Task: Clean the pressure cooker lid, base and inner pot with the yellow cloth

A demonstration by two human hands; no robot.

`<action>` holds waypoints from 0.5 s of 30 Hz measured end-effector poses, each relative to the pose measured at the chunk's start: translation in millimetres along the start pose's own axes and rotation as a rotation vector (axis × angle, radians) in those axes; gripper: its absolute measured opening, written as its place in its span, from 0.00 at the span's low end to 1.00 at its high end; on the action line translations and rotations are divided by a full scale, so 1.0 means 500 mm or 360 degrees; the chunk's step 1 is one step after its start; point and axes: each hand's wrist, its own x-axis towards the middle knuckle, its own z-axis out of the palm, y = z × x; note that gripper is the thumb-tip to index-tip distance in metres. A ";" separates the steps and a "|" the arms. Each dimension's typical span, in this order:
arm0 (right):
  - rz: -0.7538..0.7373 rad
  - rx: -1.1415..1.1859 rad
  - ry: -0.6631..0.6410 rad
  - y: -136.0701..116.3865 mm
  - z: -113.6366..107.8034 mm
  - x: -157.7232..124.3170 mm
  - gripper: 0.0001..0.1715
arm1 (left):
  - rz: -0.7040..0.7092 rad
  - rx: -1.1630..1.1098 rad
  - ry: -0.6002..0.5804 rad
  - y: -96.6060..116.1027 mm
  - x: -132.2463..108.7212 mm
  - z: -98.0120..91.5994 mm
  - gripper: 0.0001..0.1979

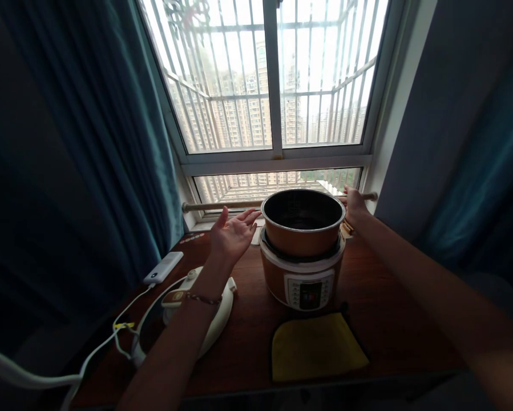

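Flanking the inner pot (302, 231) at frame centre, the left hand (234, 235) is hovering open, palm inward, holding nothing, fingertips just beside the rim; the right hand (354, 206) is resting at the opposite rim, grip impossible to tell. The pot is sitting raised in the cooker base (302, 279); probably rigid, smooth, fairly heavy metal, best gripped under the rim on both sides. A lid (218, 319) is lying lower left.

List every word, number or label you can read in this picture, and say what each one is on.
No text can be read here.
Control panel on the cooker: print too small to read.
Orange label on the white lid: blurred.
Inner pot: no marking visible.
White power bank: no print visible.
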 end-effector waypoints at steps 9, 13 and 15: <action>0.0063 0.0042 0.0002 0.046 -0.013 -0.008 0.08 | -0.0071 -0.0020 0.0094 -0.024 -0.006 -0.017 0.27; 0.0089 0.0044 -0.0017 0.061 -0.022 -0.005 0.07 | -0.0078 -0.0015 0.0083 -0.035 -0.009 -0.030 0.27; 0.0108 0.0045 -0.0037 0.066 -0.025 -0.006 0.07 | -0.0081 -0.0003 0.0092 -0.040 -0.011 -0.037 0.27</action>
